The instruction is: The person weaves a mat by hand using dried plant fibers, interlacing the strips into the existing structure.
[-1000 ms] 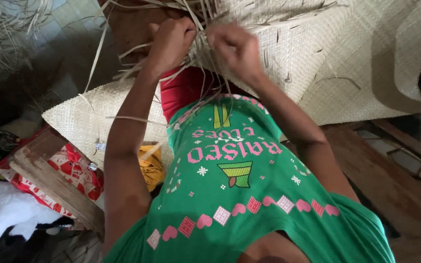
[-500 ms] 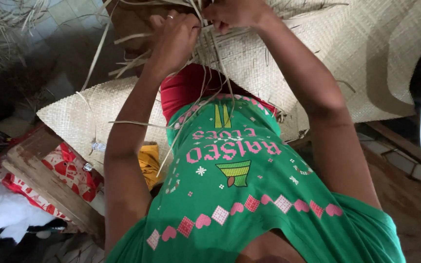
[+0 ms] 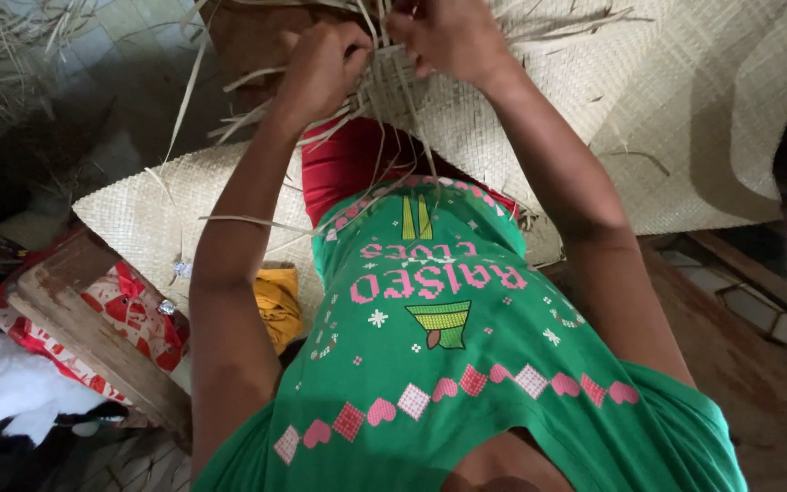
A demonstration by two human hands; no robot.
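In the head view, looking straight down the person's green patterned shirt (image 3: 448,364), both arms reach forward to the top of the frame. The left hand (image 3: 321,68) is curled into a closed grip around a bundle of loose pale straw strips (image 3: 384,100) at the unfinished edge of a large woven pale straw mat (image 3: 685,109). The right hand (image 3: 453,36) sits just beside it, its fingers pressed together and pinching more of the same strips close to where they leave the weave. The two hands nearly touch, with upright strips standing between them. Loose ends trail down from the hands over the red cloth (image 3: 348,169) on the person's lap, and one long strip crosses in front of the left forearm.

The mat spreads from the hands toward the right and top of the frame, and another part of it lies lower left, beside the left arm. Left of that arm sits a weathered wooden plank (image 3: 93,337) over red patterned fabric (image 3: 134,305), with a yellow cloth (image 3: 277,305) near the elbow and a white fluffy object (image 3: 6,387) at the left edge. Dry loose straw (image 3: 11,36) lies in the top left corner.
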